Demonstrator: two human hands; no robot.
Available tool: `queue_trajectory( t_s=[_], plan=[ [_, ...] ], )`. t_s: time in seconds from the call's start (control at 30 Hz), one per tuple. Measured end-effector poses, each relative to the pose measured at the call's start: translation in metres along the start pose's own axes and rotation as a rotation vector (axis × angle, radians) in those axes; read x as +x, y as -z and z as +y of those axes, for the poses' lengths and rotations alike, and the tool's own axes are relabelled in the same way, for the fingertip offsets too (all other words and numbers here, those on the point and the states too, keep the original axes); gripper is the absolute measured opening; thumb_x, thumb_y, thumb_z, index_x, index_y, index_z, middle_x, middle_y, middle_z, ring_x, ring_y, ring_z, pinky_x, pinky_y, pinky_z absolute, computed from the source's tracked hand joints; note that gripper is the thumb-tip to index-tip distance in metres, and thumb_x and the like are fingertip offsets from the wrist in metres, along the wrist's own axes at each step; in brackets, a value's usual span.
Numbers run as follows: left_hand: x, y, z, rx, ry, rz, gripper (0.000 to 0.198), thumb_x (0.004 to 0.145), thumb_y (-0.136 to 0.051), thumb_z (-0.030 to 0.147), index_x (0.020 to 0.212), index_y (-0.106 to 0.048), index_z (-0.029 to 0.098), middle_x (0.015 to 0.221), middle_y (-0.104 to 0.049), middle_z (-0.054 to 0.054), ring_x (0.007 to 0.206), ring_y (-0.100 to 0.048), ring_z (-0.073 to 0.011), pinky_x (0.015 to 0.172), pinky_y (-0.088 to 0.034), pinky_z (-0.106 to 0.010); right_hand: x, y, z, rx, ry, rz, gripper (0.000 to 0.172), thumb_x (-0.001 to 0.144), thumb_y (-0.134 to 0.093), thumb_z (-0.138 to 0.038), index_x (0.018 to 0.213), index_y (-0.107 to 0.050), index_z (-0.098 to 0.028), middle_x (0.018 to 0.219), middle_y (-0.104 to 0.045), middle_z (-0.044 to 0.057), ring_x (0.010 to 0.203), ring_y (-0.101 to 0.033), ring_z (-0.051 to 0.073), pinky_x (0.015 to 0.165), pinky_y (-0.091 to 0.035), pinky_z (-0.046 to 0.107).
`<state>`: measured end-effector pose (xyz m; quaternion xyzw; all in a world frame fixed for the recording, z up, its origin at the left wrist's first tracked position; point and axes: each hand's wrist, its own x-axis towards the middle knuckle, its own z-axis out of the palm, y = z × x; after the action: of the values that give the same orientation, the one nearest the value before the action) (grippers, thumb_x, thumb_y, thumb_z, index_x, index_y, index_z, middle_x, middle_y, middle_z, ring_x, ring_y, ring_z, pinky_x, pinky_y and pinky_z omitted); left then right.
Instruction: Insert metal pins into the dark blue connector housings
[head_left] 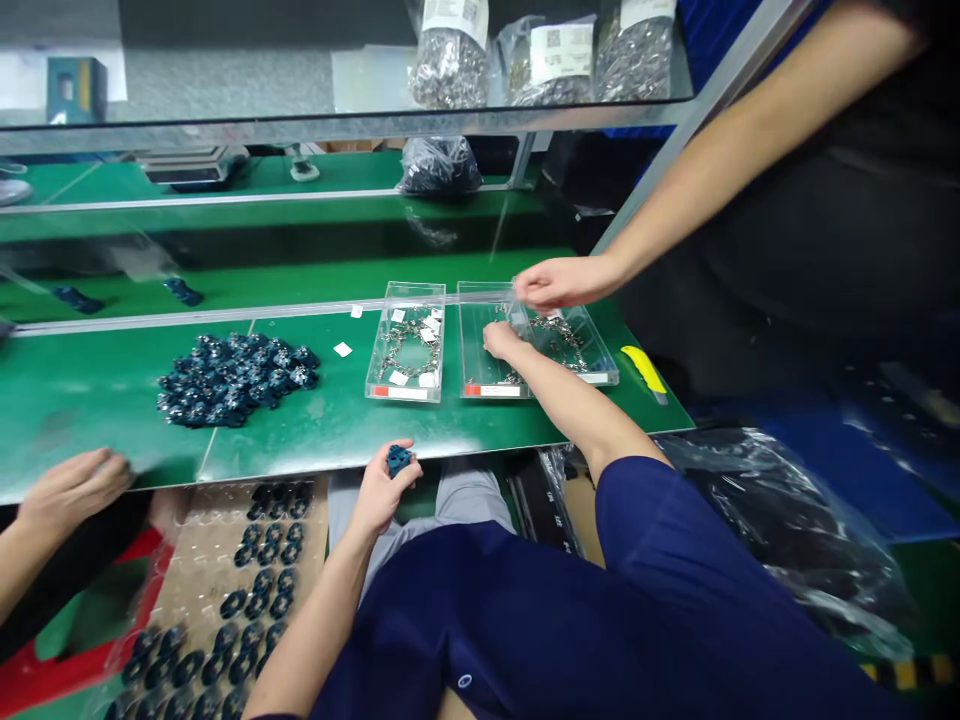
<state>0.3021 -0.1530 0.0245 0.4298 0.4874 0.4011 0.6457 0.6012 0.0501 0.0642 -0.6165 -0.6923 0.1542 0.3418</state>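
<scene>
My left hand [381, 490] is closed around a small dark blue plastic part [398, 459], held just off the bench's front edge. My right hand [501, 340] reaches into a clear plastic box [471, 345] with small metal pieces in it. Its fingers are pressed together, and anything between them is too small to make out. Left of that box stands another clear box [373, 370], holding small metal pieces and white paper squares. A third clear box [606, 362] lies partly behind my right forearm. On the left of the bench is a pile of dark blue parts [236, 380] with metal bits on them.
A co-worker's hand [559, 283] hovers over the right boxes. Another person's hand [75, 487] rests at the bench's left edge. A yellow utility knife [643, 370] lies at the right. Below left, a cardboard sheet [206, 525] carries rows of dark parts. Bags [450, 60] fill the shelf above.
</scene>
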Motion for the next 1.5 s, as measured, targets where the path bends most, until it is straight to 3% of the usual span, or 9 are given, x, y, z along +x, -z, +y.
queue_trajectory(
  t_s=[0.13, 0.23, 0.33, 0.43, 0.57, 0.97, 1.07, 1.23, 1.5],
  plan=[
    [0.001, 0.007, 0.001, 0.093, -0.069, 0.019, 0.046, 0.071, -0.078, 0.033, 0.112, -0.061, 0.020, 0.082, -0.065, 0.000, 0.071, -0.063, -0.0136, 0.070, -0.051, -0.028, -0.012, 0.015, -0.011, 0.047, -0.142, -0.116, 0.040, 0.097, -0.057, -0.031, 0.069, -0.063, -0.003, 0.072, -0.072, 0.011, 0.065, -0.066, 0.008, 0.075, -0.050, 0.021],
    [-0.001, 0.006, 0.012, 0.206, -0.166, 0.087, 0.040, 0.072, -0.078, 0.033, 0.106, -0.062, 0.021, 0.081, -0.066, 0.000, 0.071, -0.064, -0.0143, 0.072, -0.052, -0.029, -0.056, 0.020, -0.035, 0.136, -0.178, -0.175, 0.031, 0.100, -0.044, -0.022, 0.094, -0.065, 0.000, 0.079, -0.073, 0.008, 0.062, -0.066, 0.006, 0.066, -0.049, 0.018],
    [-0.004, -0.003, 0.025, 0.232, -0.275, 0.133, 0.036, 0.073, -0.078, 0.034, 0.102, -0.061, 0.022, 0.087, -0.070, -0.003, 0.076, -0.068, -0.0161, 0.077, -0.054, -0.031, -0.122, 0.005, -0.074, 0.360, -0.181, -0.297, 0.023, 0.096, -0.049, -0.024, 0.105, -0.065, -0.010, 0.082, -0.073, 0.004, 0.064, -0.068, 0.009, 0.056, -0.051, 0.017],
    [-0.009, -0.012, 0.033, 0.214, -0.353, 0.081, 0.034, 0.074, -0.078, 0.035, 0.100, -0.061, 0.022, 0.098, -0.073, -0.006, 0.084, -0.071, -0.0181, 0.083, -0.055, -0.034, -0.179, -0.022, -0.110, 0.841, -0.295, -0.402, 0.022, 0.087, -0.065, -0.033, 0.099, -0.061, -0.015, 0.070, -0.070, 0.001, 0.056, -0.064, 0.010, 0.049, -0.049, 0.020],
    [-0.020, -0.014, 0.034, 0.261, -0.382, 0.084, 0.030, 0.073, -0.079, 0.035, 0.093, -0.062, 0.022, 0.090, -0.074, -0.004, 0.082, -0.071, -0.0184, 0.080, -0.056, -0.033, -0.210, -0.044, -0.132, 1.081, -0.410, -0.390, 0.033, 0.078, -0.076, -0.042, 0.086, -0.055, -0.017, 0.059, -0.067, -0.001, 0.046, -0.058, 0.009, 0.044, -0.043, 0.018],
    [-0.030, 0.014, 0.021, 0.292, -0.339, 0.095, 0.032, 0.077, -0.075, 0.032, 0.103, -0.059, 0.020, 0.088, -0.070, -0.002, 0.077, -0.067, -0.0154, 0.077, -0.052, -0.029, -0.210, -0.039, -0.146, 0.907, -0.418, -0.482, 0.036, 0.073, -0.079, -0.043, 0.085, -0.067, -0.012, 0.063, -0.068, 0.003, 0.052, -0.061, 0.011, 0.048, -0.048, 0.021],
    [-0.032, 0.022, 0.025, 0.423, -0.393, 0.082, 0.036, 0.079, -0.071, 0.030, 0.111, -0.057, 0.020, 0.094, -0.067, -0.003, 0.082, -0.064, -0.0165, 0.081, -0.050, -0.030, -0.200, -0.028, -0.154, 0.889, -0.336, -0.449, 0.031, 0.074, -0.078, -0.040, 0.085, -0.068, -0.013, 0.062, -0.067, 0.002, 0.053, -0.060, 0.011, 0.049, -0.048, 0.021],
    [-0.033, 0.028, 0.034, 0.662, -0.519, 0.000, 0.036, 0.084, -0.062, 0.025, 0.119, -0.055, 0.018, 0.109, -0.065, -0.008, 0.098, -0.063, -0.0207, 0.089, -0.049, -0.034, -0.185, -0.017, -0.172, 0.767, -0.203, -0.601, 0.023, 0.080, -0.070, -0.034, 0.088, -0.071, -0.013, 0.061, -0.066, 0.002, 0.051, -0.057, 0.009, 0.048, -0.044, 0.020],
    [-0.029, 0.035, 0.032, 0.823, -0.727, -0.001, 0.040, 0.082, -0.057, 0.013, 0.122, -0.058, 0.017, 0.116, -0.066, -0.011, 0.108, -0.060, -0.0235, 0.097, -0.048, -0.039, -0.170, -0.030, -0.170, 0.678, -0.211, -0.736, 0.017, 0.073, -0.069, -0.031, 0.076, -0.068, -0.014, 0.059, -0.061, -0.001, 0.049, -0.055, 0.009, 0.042, -0.035, 0.018]
  ],
)
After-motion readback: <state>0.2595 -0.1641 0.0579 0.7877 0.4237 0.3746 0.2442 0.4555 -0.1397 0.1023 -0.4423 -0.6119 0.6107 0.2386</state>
